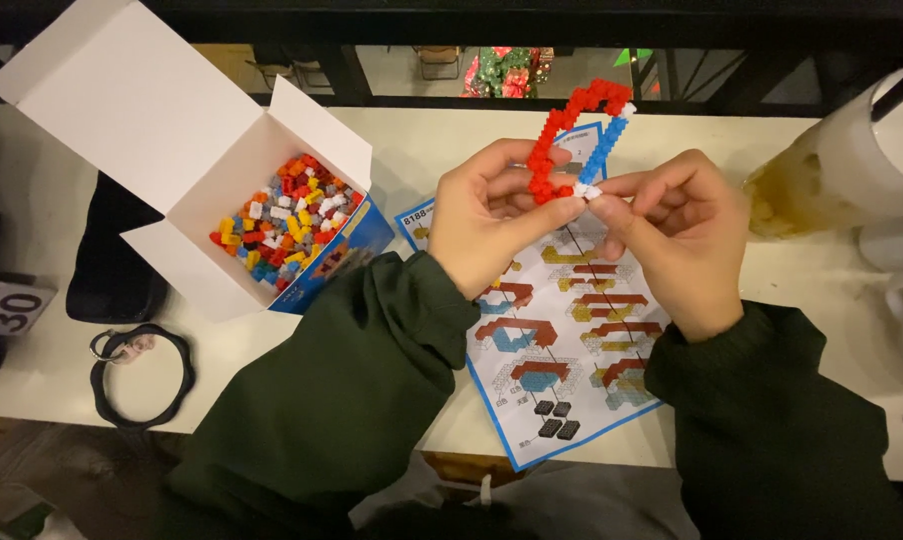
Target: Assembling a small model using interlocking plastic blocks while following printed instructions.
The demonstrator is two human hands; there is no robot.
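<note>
While the head camera looks down on the pale bench (422, 140), both hands hold a small brick model (579, 135) of red, blue and white pieces above it. The left hand (492, 215) is clamped on the red side; the right hand (677, 235) pinches the white lower end. Under them lies a building instruction sheet (562, 350). An open white box (202, 150) of mixed coloured bricks (287, 225) stands to the left.

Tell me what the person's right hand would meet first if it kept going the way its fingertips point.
The right hand points left, at the small red, blue and white brick model it already pinches; just beyond are the left hand's fingers. Depth is unclear.
</note>
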